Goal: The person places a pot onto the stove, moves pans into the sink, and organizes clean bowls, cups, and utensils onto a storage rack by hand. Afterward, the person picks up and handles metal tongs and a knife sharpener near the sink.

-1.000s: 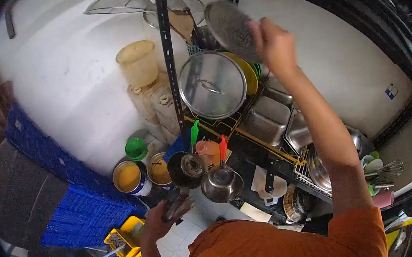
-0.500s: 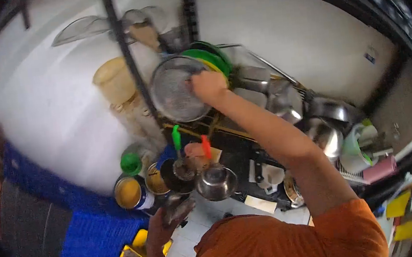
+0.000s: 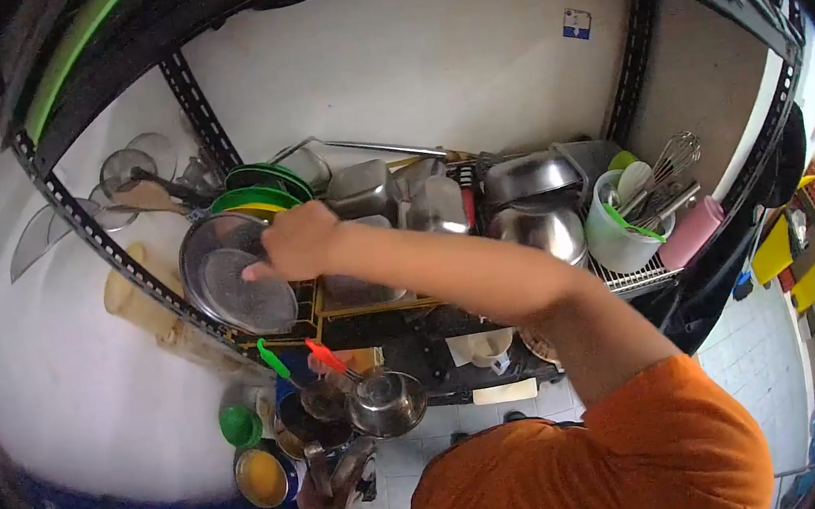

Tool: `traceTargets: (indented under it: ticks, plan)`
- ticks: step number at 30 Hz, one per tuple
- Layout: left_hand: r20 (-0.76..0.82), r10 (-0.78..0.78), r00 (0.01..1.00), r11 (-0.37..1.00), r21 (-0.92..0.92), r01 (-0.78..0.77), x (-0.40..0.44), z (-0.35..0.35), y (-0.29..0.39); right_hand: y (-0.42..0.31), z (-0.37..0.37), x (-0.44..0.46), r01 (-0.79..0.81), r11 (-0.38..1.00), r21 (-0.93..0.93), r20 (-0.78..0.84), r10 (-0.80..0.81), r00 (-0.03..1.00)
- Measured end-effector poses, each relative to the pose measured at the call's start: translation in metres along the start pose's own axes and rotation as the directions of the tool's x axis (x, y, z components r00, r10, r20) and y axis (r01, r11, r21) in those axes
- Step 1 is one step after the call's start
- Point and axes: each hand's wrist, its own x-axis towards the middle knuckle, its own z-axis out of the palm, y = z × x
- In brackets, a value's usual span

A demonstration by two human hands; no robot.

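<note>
The round lid (image 3: 245, 296) stands at the left end of the rack (image 3: 112, 249), against a larger lid (image 3: 217, 235) and near the green plates (image 3: 245, 200). It looks thin, stiff, light and hard to break, perhaps slippery if wet; the rim seems the surest hold. Lower down, the left hand (image 3: 327, 506) is by something shiny, its grip unclear. The right hand (image 3: 299, 244) is at the lid's upper right, thumb across its face; hidden fingers leave its grip uncertain.
</note>
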Motion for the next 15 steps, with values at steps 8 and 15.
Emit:
traceTargets:
  ticks: [8, 15]
  plan:
    - [0.03, -0.09, 0.996, 0.955, -0.282, 0.094, -0.001, 0.023, 0.022, 0.189, -0.101, -0.185, -0.235, 0.878, -0.418, 0.369, 0.4, 0.839]
    - [0.101, 0.011, 0.995, 0.997, -0.082, -0.003, 0.019, 0.04, 0.017, 0.228, -0.073, -0.241, -0.464, 0.826, -0.321, 0.019, 0.496, 0.868]
